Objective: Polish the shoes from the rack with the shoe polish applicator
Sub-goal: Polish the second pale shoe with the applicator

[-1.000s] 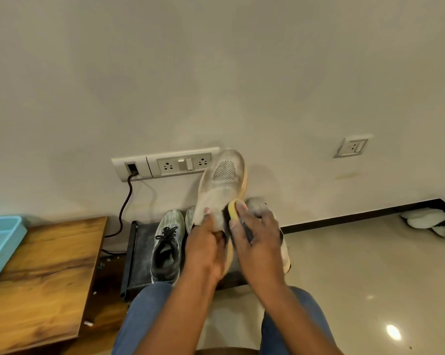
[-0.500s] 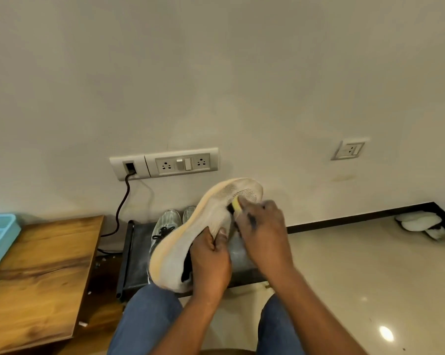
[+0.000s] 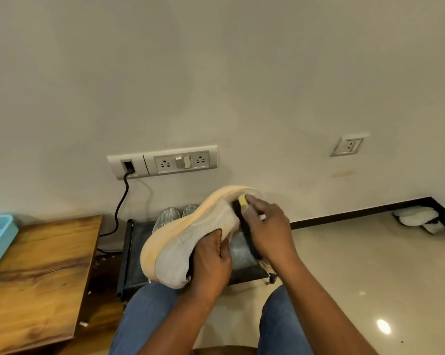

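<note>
While left hand (image 3: 211,262) grips shoe (image 3: 190,234), applicator (image 3: 243,216) touching.

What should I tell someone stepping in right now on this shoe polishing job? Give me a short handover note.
Left hand: grips the white shoe at its collar, sole edge turned up and left, toe toward the wall.
Right hand: holds the shoe polish applicator, its dark side pressed on the shoe's upper near the toe.
Shoe rack: low and black, by the wall, with a grey pair on it, mostly hidden behind the held shoe.
Done: white shoe is off the rack and being rubbed; how much is covered cannot be told.
Left: finish this shoe, return it, then polish the grey pair.
</note>
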